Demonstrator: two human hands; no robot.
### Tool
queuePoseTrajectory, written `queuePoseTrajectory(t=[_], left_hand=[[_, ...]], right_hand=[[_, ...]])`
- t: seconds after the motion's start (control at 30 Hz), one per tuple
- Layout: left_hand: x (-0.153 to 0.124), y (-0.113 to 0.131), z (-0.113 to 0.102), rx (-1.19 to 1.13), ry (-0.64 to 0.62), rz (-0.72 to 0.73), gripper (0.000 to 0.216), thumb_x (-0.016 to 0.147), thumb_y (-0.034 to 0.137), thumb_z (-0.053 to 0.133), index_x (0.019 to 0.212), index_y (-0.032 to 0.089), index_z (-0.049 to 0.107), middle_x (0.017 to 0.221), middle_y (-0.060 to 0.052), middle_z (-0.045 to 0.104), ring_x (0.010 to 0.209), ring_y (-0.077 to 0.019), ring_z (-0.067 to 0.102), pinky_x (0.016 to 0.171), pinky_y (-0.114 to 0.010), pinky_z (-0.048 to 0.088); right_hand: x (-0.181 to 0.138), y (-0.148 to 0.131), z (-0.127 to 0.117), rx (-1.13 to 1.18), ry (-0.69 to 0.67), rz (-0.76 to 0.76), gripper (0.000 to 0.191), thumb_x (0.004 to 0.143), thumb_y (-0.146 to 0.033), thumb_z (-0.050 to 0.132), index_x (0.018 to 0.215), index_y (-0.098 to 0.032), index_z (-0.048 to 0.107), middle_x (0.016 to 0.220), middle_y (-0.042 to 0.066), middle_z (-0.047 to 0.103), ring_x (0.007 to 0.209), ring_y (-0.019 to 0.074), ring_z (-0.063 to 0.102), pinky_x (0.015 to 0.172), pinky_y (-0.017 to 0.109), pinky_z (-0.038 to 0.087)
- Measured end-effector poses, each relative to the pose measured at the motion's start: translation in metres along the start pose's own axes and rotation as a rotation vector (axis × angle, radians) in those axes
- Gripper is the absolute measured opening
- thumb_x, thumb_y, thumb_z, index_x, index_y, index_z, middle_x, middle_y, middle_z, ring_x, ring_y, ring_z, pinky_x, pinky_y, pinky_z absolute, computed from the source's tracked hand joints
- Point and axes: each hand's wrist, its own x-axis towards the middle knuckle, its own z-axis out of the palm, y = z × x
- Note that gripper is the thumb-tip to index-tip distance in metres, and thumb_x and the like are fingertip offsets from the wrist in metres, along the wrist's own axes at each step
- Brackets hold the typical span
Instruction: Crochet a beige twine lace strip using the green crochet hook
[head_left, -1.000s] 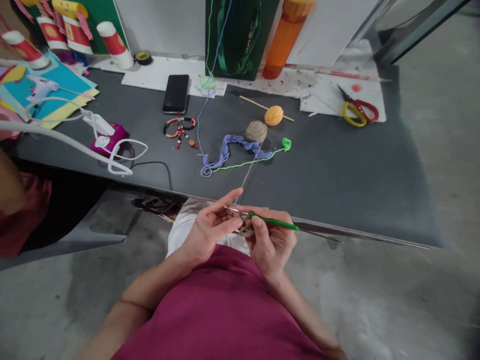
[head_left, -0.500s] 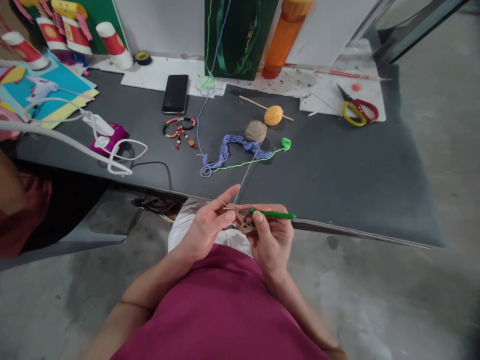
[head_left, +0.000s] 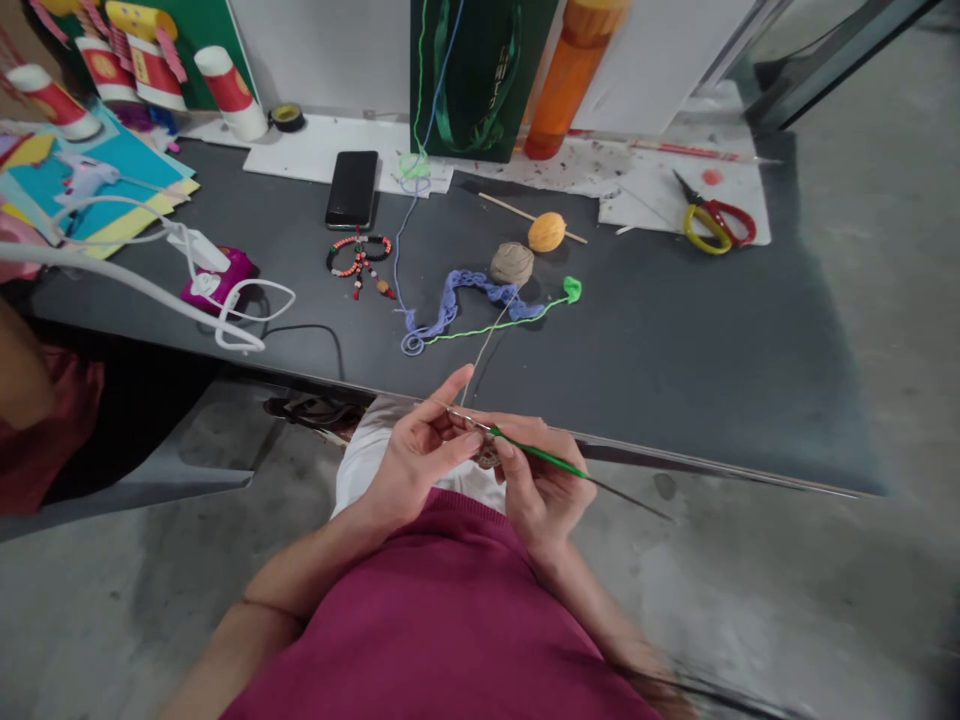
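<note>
Just off the table's front edge, my right hand [head_left: 547, 480] grips a green-handled crochet hook [head_left: 544, 456], its metal tip pointing left to my other hand. My left hand [head_left: 420, 450] pinches a small beige crochet piece [head_left: 487, 456], mostly hidden by fingers, with its index finger raised. A strand of beige yarn [head_left: 487, 345] runs from that finger up to a beige yarn ball [head_left: 512, 263] on the table. Next to the ball lies a wavy purple crocheted strip [head_left: 457, 290] with a light green strand [head_left: 480, 331] beside it.
An orange yarn ball on a stick [head_left: 547, 232], scissors [head_left: 716, 225], a black phone [head_left: 352, 190] and a beaded bracelet [head_left: 358, 258] lie farther back. White cables and a purple power adapter [head_left: 221, 282] are at left. A green bag [head_left: 480, 90] and orange bottle [head_left: 574, 80] stand behind.
The crochet hook has tilted, its handle end dropping down to the right and its tip staying by my left fingers. My left index finger has shifted slightly left.
</note>
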Motion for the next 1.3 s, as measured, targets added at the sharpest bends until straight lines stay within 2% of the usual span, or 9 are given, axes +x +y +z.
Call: queuePoseTrajectory(t=[0.17, 0.3, 0.4, 0.5, 0.57, 0.67, 0.8, 1.03, 1.3], left_hand=[[0.0, -0.001, 0.002, 0.045, -0.015, 0.049, 0.079, 0.08, 0.028, 0.09, 0.153, 0.024, 0.06, 0.084, 0.002, 0.068, 0.074, -0.0107, 0.062, 0.073, -0.026, 0.054], [0.0, -0.001, 0.004, 0.114, 0.046, 0.107, 0.086, 0.081, 0.029, 0.09, 0.159, 0.027, 0.053, 0.087, 0.002, 0.069, 0.078, -0.0117, 0.061, 0.073, -0.026, 0.054], [0.0, -0.001, 0.004, 0.084, 0.0, 0.051, 0.091, 0.08, 0.03, 0.09, 0.162, 0.029, 0.049, 0.088, 0.002, 0.069, 0.078, -0.0127, 0.061, 0.073, -0.027, 0.055], [0.001, 0.001, 0.002, 0.053, -0.042, -0.041, 0.094, 0.075, 0.025, 0.093, 0.159, 0.027, 0.052, 0.087, 0.002, 0.07, 0.079, -0.0122, 0.062, 0.079, -0.028, 0.055], [0.001, 0.004, 0.0, 0.065, -0.047, -0.075, 0.091, 0.073, 0.021, 0.094, 0.156, 0.025, 0.057, 0.088, 0.001, 0.07, 0.082, -0.0127, 0.063, 0.084, -0.029, 0.055], [0.0, 0.008, -0.002, 0.119, -0.05, -0.084, 0.082, 0.073, 0.022, 0.093, 0.15, 0.024, 0.064, 0.088, 0.0, 0.072, 0.089, -0.0159, 0.065, 0.09, -0.033, 0.054], [-0.003, 0.012, -0.005, 0.245, -0.026, -0.063, 0.075, 0.078, 0.025, 0.09, 0.149, 0.023, 0.066, 0.089, -0.001, 0.073, 0.094, -0.0178, 0.066, 0.103, -0.038, 0.05], [-0.011, 0.021, -0.007, 0.523, 0.024, 0.052, 0.065, 0.085, 0.026, 0.083, 0.148, 0.031, 0.066, 0.093, 0.0, 0.073, 0.099, -0.0188, 0.061, 0.109, -0.04, 0.044], [-0.007, 0.032, -0.006, 0.381, -0.027, -0.077, 0.064, 0.083, 0.022, 0.08, 0.145, 0.029, 0.068, 0.091, 0.0, 0.069, 0.09, -0.0154, 0.06, 0.092, -0.034, 0.05]], right_hand=[[-0.004, 0.006, -0.001, -0.042, -0.013, -0.004, 0.027, 0.095, -0.008, 0.072, 0.111, -0.028, 0.078, 0.112, 0.005, 0.087, 0.082, 0.0198, 0.084, 0.047, 0.024, 0.062], [-0.006, 0.006, 0.002, -0.095, 0.013, -0.085, 0.029, 0.09, -0.007, 0.075, 0.107, -0.03, 0.081, 0.111, 0.004, 0.087, 0.069, 0.0181, 0.082, 0.043, 0.024, 0.061], [-0.004, 0.003, 0.007, 0.06, 0.132, 0.134, 0.017, 0.09, -0.015, 0.078, 0.096, -0.03, 0.082, 0.101, 0.001, 0.088, 0.048, 0.0124, 0.071, 0.035, 0.022, 0.052], [0.002, -0.002, 0.009, 0.277, 0.172, 0.403, 0.006, 0.087, -0.025, 0.083, 0.086, -0.029, 0.079, 0.09, -0.002, 0.088, 0.035, 0.0068, 0.055, 0.03, 0.018, 0.041], [0.006, -0.003, 0.008, 0.35, 0.18, 0.508, 0.011, 0.083, -0.033, 0.087, 0.083, -0.029, 0.077, 0.084, -0.003, 0.086, 0.041, 0.0087, 0.061, 0.034, 0.018, 0.045], [0.011, -0.003, 0.005, 0.357, 0.195, 0.589, 0.02, 0.08, -0.042, 0.089, 0.083, -0.028, 0.075, 0.079, -0.002, 0.084, 0.057, 0.014, 0.073, 0.048, 0.023, 0.058], [0.013, -0.002, 0.002, 0.342, 0.188, 0.579, 0.022, 0.08, -0.043, 0.088, 0.084, -0.028, 0.073, 0.077, -0.002, 0.083, 0.06, 0.015, 0.074, 0.052, 0.024, 0.059], [0.014, -0.002, -0.001, 0.384, 0.154, 0.515, 0.017, 0.084, -0.039, 0.085, 0.086, -0.029, 0.072, 0.077, -0.003, 0.081, 0.058, 0.0131, 0.07, 0.052, 0.024, 0.055], [0.02, -0.005, -0.002, 0.38, 0.133, 0.547, 0.023, 0.08, -0.043, 0.088, 0.083, -0.029, 0.072, 0.076, -0.003, 0.081, 0.045, 0.0102, 0.059, 0.045, 0.024, 0.049]])
